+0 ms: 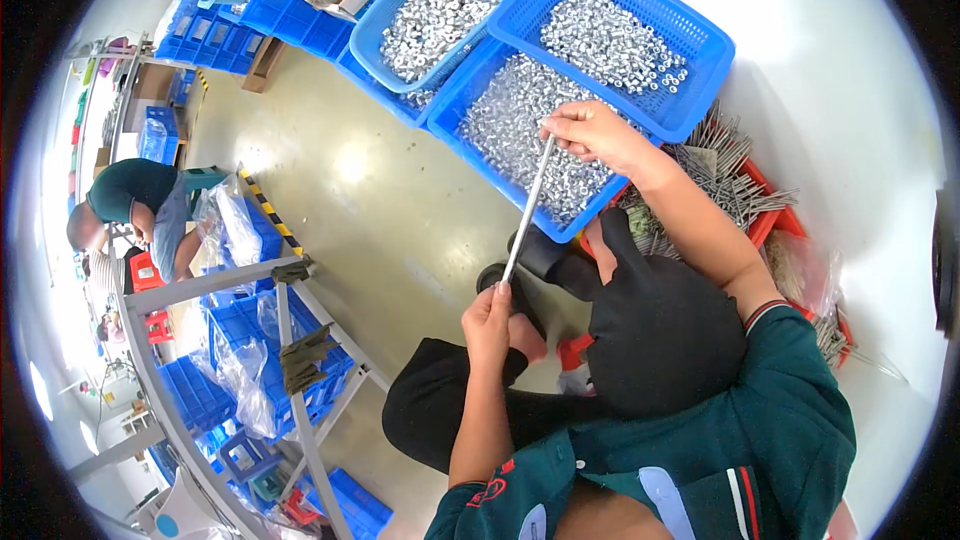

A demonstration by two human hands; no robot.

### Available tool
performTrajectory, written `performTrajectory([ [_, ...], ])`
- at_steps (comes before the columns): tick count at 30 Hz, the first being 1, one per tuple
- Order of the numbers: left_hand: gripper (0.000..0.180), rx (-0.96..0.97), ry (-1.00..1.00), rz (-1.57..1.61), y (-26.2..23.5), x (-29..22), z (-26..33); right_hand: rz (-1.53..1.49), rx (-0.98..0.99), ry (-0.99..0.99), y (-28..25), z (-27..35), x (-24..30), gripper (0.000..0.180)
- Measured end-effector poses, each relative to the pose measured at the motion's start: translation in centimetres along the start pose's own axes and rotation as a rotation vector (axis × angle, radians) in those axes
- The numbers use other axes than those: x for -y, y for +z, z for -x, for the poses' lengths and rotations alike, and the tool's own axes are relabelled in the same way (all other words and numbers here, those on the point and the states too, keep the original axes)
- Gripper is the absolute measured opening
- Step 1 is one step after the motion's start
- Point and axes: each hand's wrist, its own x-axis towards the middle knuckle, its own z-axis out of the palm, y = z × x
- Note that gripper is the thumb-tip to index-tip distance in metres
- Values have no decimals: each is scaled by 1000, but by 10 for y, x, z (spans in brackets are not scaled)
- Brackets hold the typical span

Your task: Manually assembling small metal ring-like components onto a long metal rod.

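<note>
My left hand (487,325) pinches long silver metal rod (527,208); right hand (592,132) pinches far end, small silver metal nuts (508,98) below. Seems lining-up step; next needs steady hold.

We list: one slim metal rod (528,212), pinched at its ends by the left hand (487,325), short of the blue crate (488,175) of small metal fittings (515,110), and the right hand (595,135), above that crate; overlapping the crate, one perforated basket (705,45).
</note>
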Motion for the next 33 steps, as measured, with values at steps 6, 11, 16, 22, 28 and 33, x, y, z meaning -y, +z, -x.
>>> performTrajectory([
  [6, 34, 19, -5, 39, -4, 2, -7, -240, 121, 69, -1, -3, 8, 19],
  [11, 35, -6, 34, 24, -3, 4, -11, 207, 10, 24, 14, -12, 1, 22],
  [16, 36, -54, -3, 26, -4, 0, -19, -118, 197, 266, 34, -6, -19, 20],
  [22, 34, 1, -221, 214, -4, -9, -19, -873, -266, 300, -1, -28, -36, 13],
  [28, 35, 42, -256, 314, -5, -8, -19, -735, -135, 236, 2, -25, -47, 16],
  [33, 36, 46, -223, 259, -3, -7, -19, -561, -98, 198, -2, -25, -41, 16],
])
